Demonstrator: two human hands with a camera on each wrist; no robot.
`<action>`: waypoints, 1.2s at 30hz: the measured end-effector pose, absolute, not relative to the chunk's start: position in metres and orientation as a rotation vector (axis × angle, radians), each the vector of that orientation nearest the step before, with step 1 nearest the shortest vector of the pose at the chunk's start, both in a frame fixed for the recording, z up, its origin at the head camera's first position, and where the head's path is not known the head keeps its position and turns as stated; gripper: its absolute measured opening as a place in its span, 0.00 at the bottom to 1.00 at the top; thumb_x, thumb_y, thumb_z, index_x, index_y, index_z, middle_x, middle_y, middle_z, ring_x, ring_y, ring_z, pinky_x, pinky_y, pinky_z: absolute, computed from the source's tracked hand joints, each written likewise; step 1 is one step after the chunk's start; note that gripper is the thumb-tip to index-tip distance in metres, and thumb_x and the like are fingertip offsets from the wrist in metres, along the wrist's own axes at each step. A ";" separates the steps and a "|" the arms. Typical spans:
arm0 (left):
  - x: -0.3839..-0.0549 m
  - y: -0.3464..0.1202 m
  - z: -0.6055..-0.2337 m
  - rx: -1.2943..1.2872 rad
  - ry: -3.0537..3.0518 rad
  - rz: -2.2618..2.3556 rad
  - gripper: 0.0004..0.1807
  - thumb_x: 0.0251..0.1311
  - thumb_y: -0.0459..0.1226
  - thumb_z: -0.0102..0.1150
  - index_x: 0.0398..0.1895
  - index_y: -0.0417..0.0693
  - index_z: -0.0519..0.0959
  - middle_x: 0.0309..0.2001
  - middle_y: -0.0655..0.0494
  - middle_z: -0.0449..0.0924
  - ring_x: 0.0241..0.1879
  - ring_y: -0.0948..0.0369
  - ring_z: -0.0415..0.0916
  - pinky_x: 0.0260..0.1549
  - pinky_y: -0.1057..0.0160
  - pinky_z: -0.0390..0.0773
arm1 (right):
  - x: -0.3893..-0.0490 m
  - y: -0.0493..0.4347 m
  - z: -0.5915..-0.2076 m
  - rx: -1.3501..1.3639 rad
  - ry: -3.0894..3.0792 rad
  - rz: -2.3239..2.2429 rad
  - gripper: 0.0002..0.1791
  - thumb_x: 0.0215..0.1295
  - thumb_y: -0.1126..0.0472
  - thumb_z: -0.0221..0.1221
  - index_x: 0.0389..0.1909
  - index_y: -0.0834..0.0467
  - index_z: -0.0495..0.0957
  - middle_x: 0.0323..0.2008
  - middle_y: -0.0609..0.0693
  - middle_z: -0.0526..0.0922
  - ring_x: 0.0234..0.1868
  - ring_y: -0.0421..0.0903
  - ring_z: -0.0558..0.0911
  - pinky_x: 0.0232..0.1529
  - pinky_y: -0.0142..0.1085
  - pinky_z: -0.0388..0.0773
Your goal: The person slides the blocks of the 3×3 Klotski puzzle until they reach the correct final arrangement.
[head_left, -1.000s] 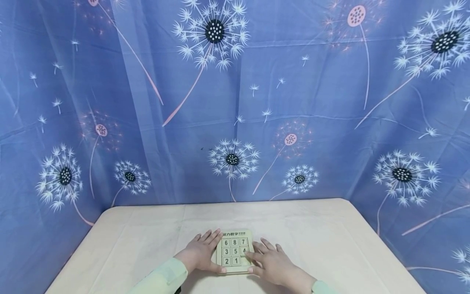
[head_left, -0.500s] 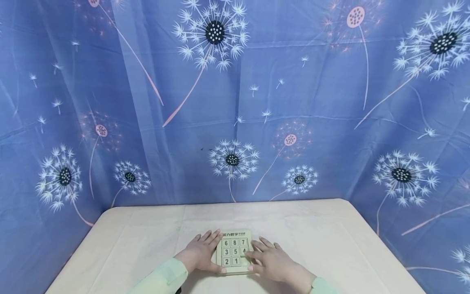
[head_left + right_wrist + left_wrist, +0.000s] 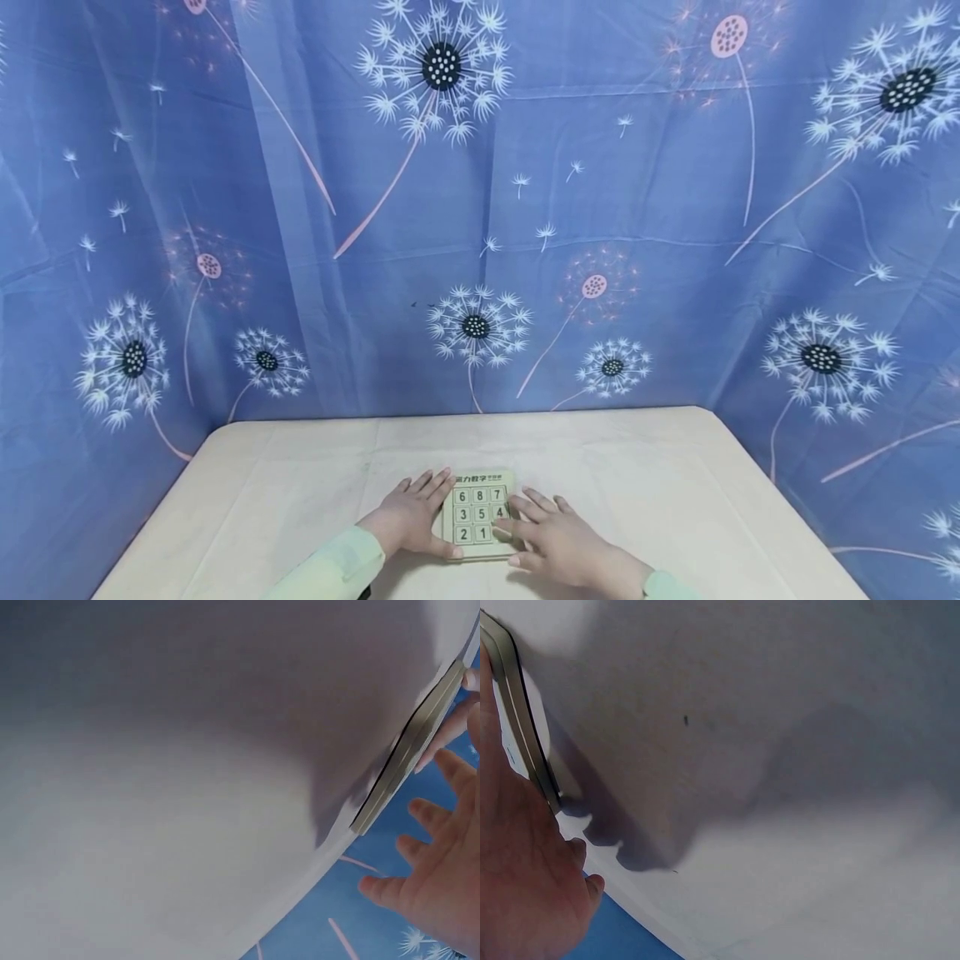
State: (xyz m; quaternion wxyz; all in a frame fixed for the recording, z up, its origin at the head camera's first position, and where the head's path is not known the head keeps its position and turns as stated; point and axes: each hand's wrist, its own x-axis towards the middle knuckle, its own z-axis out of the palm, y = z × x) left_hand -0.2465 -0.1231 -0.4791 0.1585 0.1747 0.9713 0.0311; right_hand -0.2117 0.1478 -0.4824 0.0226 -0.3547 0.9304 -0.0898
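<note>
Head view: a pale number puzzle [image 3: 483, 552] lies flat on the cream table [image 3: 300, 483], close to the person, between their two hands. Its tiles read 6, 8, 7 along the top row, 3, 5, 4 along the middle, and 2, 1 at the bottom, with dark printed characters above them.

The left hand [image 3: 412, 515] is spread wide along the puzzle's left side, its fingers straight and touching near the upper left corner, its thumb resting on the lower left corner. The right hand [image 3: 558, 537] is also spread, with one finger reaching over the lower right cell, just below the 4 tile [image 3: 499, 512]; whether that fingertip touches the tile, I cannot tell. Its thumb lies just beside the lower right corner.

Both wrist views show the puzzle's edge from the side, and the right wrist view shows the right fingers well apart.

Pale green sleeves [image 3: 333, 565] cover the forearms. Behind the table hangs a blue curtain [image 3: 637, 183] printed with white and pink dandelions.
</note>
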 end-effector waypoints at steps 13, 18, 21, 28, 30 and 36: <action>-0.246 -0.124 -0.483 0.533 2.803 0.077 0.62 0.49 0.73 0.64 0.82 0.51 0.55 0.84 0.57 0.52 0.82 0.51 0.52 0.82 0.45 0.56 | -0.205 0.136 -0.488 -1.143 2.878 -0.208 0.29 0.70 0.30 0.52 0.68 0.35 0.75 0.75 0.51 0.70 0.76 0.61 0.68 0.67 0.70 0.71; -0.247 -0.124 -0.484 0.530 2.805 0.082 0.62 0.49 0.73 0.65 0.82 0.52 0.56 0.84 0.57 0.52 0.82 0.50 0.53 0.81 0.45 0.56 | -0.204 0.135 -0.490 -1.116 2.873 -0.238 0.29 0.69 0.30 0.53 0.68 0.34 0.76 0.76 0.51 0.70 0.77 0.62 0.67 0.67 0.71 0.71; -0.247 -0.124 -0.483 0.530 2.807 0.086 0.62 0.49 0.73 0.65 0.81 0.51 0.56 0.83 0.57 0.52 0.82 0.50 0.53 0.81 0.45 0.56 | -0.204 0.135 -0.491 -1.099 2.868 -0.246 0.29 0.69 0.31 0.53 0.68 0.34 0.76 0.76 0.51 0.70 0.77 0.62 0.66 0.67 0.71 0.70; -0.246 -0.124 -0.483 0.527 2.803 0.084 0.62 0.49 0.73 0.65 0.81 0.51 0.56 0.84 0.57 0.52 0.82 0.50 0.53 0.82 0.46 0.56 | -0.205 0.136 -0.488 -1.099 2.866 -0.254 0.27 0.70 0.32 0.54 0.66 0.35 0.77 0.75 0.52 0.71 0.76 0.65 0.67 0.65 0.74 0.70; -0.246 -0.124 -0.483 0.525 2.803 0.083 0.62 0.49 0.73 0.65 0.81 0.51 0.56 0.84 0.57 0.52 0.82 0.50 0.53 0.82 0.46 0.56 | -0.204 0.136 -0.488 -1.091 2.862 -0.259 0.27 0.70 0.32 0.54 0.66 0.34 0.77 0.75 0.52 0.71 0.76 0.65 0.66 0.65 0.73 0.70; -0.246 -0.124 -0.482 0.516 2.798 0.085 0.62 0.49 0.73 0.65 0.82 0.52 0.56 0.84 0.57 0.51 0.82 0.51 0.52 0.82 0.46 0.56 | -0.204 0.138 -0.489 -1.055 2.851 -0.300 0.26 0.69 0.34 0.56 0.66 0.33 0.77 0.75 0.51 0.70 0.77 0.65 0.66 0.67 0.74 0.68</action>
